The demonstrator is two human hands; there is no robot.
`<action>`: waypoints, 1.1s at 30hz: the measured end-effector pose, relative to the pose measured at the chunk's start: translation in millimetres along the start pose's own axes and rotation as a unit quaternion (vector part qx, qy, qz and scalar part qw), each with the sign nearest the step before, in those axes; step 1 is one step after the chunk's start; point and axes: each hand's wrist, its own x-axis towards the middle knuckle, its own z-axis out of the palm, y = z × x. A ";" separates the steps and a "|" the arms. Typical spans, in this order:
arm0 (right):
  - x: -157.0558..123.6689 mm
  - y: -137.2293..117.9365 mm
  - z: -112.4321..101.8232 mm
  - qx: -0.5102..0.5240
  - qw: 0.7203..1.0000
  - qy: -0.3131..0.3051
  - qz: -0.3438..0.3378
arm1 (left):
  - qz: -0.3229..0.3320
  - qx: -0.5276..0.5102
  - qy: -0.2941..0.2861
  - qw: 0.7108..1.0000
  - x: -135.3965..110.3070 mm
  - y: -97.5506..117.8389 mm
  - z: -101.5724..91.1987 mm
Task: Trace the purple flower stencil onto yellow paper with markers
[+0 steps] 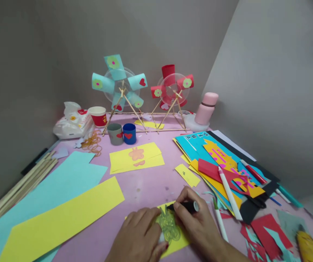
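Head view: near the front edge of the tabletop point(142, 187), a butterfly-like shape point(169, 229) is seen on a yellow sheet point(182, 246). Both are pressed down by the left hand point(140, 234), its thumb spread from its fingers. A black marker point(189, 207) is pinched by the right hand point(196, 222), its tip held at the shape's upper part. Toward the left edge, a yellow strip point(63, 218) is laid across blue paper point(54, 182). Toward the right edge, coloured sheets point(190, 145) are piled. Along the far edge, a blue wheel point(120, 75) and a red wheel point(168, 70) are propped on sticks point(131, 105).
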 end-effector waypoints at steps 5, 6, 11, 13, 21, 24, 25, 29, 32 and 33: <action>-0.4 0.9 -0.6 -0.042 0.999 -0.012 -0.001 | -0.052 -0.043 0.094 0.993 -4.5 6.0 20.0; -0.2 1.2 -0.7 -0.046 0.999 -0.014 0.001 | -0.062 -0.050 0.103 0.992 -5.8 7.0 23.6; 0.1 1.5 -1.4 -0.055 0.998 -0.018 -0.005 | -0.069 -0.070 0.087 0.991 -8.7 8.2 28.1; -0.1 1.0 -1.7 -0.054 0.998 -0.022 -0.009 | -0.069 -0.071 0.083 0.992 -8.5 7.8 27.0; -1.3 1.1 -1.7 -0.050 0.998 -0.025 -0.008 | -0.066 -0.066 0.080 0.992 -10.0 7.6 27.2; -1.3 2.4 -1.4 -0.048 0.998 -0.026 -0.010 | -0.065 -0.064 0.081 0.993 -9.6 7.4 26.7; -1.2 2.7 -1.3 -0.049 0.998 -0.027 -0.010 | -0.065 -0.064 0.081 0.992 -9.2 7.4 26.4; -0.9 2.8 -1.6 -0.050 0.999 -0.011 -0.011 | -0.062 -0.066 0.082 0.992 -7.9 7.9 25.1; -1.8 3.0 -2.0 -0.038 0.999 -0.002 -0.012 | -0.063 -0.069 0.083 0.992 -8.0 8.1 24.9; -2.2 3.2 -2.1 -0.037 0.999 -0.004 -0.014 | -0.064 -0.069 0.084 0.992 -8.2 8.2 25.2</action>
